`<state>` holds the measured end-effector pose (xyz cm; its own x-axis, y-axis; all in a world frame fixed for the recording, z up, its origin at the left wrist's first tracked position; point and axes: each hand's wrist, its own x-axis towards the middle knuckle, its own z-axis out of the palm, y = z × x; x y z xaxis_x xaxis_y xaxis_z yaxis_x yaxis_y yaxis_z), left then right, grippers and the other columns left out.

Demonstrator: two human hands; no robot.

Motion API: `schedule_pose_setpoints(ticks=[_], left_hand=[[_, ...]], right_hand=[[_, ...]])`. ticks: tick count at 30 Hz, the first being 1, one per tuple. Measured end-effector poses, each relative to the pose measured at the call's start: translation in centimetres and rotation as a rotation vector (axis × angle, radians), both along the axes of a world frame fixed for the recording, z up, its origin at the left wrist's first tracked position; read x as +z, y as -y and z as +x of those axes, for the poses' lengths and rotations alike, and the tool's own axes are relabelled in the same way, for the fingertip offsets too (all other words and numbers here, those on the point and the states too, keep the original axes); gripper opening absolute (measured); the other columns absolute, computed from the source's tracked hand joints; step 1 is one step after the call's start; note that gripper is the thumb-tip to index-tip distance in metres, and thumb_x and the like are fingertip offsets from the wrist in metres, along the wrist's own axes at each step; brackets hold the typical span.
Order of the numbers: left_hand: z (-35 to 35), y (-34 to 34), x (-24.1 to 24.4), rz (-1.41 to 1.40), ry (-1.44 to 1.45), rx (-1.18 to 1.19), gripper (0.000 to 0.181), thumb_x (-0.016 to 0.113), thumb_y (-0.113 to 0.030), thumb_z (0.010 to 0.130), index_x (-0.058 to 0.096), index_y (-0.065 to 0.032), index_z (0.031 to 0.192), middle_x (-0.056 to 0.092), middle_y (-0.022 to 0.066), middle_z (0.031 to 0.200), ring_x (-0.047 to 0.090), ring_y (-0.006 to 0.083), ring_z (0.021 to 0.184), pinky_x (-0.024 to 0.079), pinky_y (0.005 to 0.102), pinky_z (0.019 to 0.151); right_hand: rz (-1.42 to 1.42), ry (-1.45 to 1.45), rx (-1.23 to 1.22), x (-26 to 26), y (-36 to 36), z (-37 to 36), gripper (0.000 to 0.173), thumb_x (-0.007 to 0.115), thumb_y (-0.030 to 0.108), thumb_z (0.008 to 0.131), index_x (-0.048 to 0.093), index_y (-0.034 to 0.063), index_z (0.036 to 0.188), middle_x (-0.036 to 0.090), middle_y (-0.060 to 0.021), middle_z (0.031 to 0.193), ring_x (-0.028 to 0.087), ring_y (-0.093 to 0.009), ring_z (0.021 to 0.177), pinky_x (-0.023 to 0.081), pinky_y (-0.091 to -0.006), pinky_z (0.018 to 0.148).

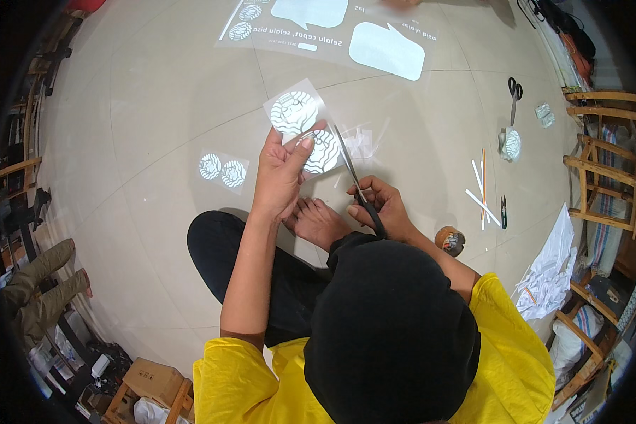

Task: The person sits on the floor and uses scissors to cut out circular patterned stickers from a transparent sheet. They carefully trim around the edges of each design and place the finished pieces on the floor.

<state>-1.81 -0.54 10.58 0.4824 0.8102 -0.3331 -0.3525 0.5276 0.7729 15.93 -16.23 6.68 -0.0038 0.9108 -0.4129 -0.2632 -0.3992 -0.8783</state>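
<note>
My left hand (pixel 283 161) holds a clear plastic sheet (pixel 303 139) bearing two round white wavy-line stickers, with the thumb pressed over the lower one. Black-handled scissors (pixel 352 164) are in my right hand (pixel 384 206), fingers around the handles. Their blades run along the right edge of the sheet; whether they touch it I cannot tell. Thin clear plastic offcuts (pixel 361 142) lie on the floor just beyond the blades. To the left, a smaller clear piece (pixel 223 172) with two similar round stickers rests on the tiles. My bare foot (pixel 318 221) is under the hands.
A large clear printed sheet (pixel 318 59) lies ahead. On the right are other scissors (pixel 513 100), a wrapped round bundle (pixel 510 144), narrow strips (pixel 483 191), thread snips (pixel 503 212), a small round container (pixel 449 241) and crumpled white sheeting (pixel 546 281). A person's legs (pixel 53 281) show at left.
</note>
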Motion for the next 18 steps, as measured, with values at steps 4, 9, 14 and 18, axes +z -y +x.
schedule_pose_setpoints(ticks=[4, 9, 14, 18], left_hand=[[0.08, 0.05, 0.01, 0.0, 0.002, 0.006, 0.051, 0.06, -0.005, 0.106, 0.042, -0.0055, 0.154, 0.065, 0.0202, 0.141, 0.07, 0.0158, 0.115, 0.061, 0.0258, 0.089], [-0.04, -0.12, 0.11, 0.009, -0.007, -0.011, 0.053, 0.061, -0.005, 0.106, 0.04, -0.0057, 0.155, 0.065, 0.0206, 0.141, 0.07, 0.0154, 0.114, 0.061, 0.0249, 0.088], [-0.11, -0.07, 0.04, 0.014, -0.007, -0.01, 0.054, 0.061, -0.005, 0.105, 0.039, -0.0055, 0.155, 0.065, 0.0209, 0.141, 0.071, 0.0159, 0.113, 0.062, 0.0256, 0.088], [-0.13, -0.05, 0.22, -0.007, -0.001, -0.019, 0.054, 0.061, -0.003, 0.105, 0.04, -0.0054, 0.155, 0.066, 0.0205, 0.14, 0.071, 0.0164, 0.113, 0.062, 0.0268, 0.088]], right_hand=[[-0.007, 0.005, -0.008, 0.1, 0.08, -0.02, 0.034, 0.081, 0.01, 0.093, 0.061, 0.0017, 0.119, 0.066, 0.0021, 0.084, 0.059, -0.002, 0.074, 0.046, -0.021, 0.067], [-0.023, 0.025, 0.001, 0.01, 0.34, 0.17, 0.033, 0.081, 0.011, 0.093, 0.061, 0.0021, 0.117, 0.068, 0.0014, 0.083, 0.061, -0.003, 0.073, 0.047, -0.0215, 0.065], [-0.12, 0.002, 0.008, 0.63, 0.5, 0.21, 0.032, 0.081, 0.012, 0.093, 0.062, 0.0025, 0.117, 0.069, 0.0007, 0.081, 0.062, -0.003, 0.07, 0.047, -0.0216, 0.063], [-0.038, 0.009, -0.023, 0.19, 0.26, -0.08, 0.034, 0.082, 0.012, 0.093, 0.062, 0.0027, 0.118, 0.069, 0.0006, 0.079, 0.061, -0.003, 0.069, 0.046, -0.0206, 0.062]])
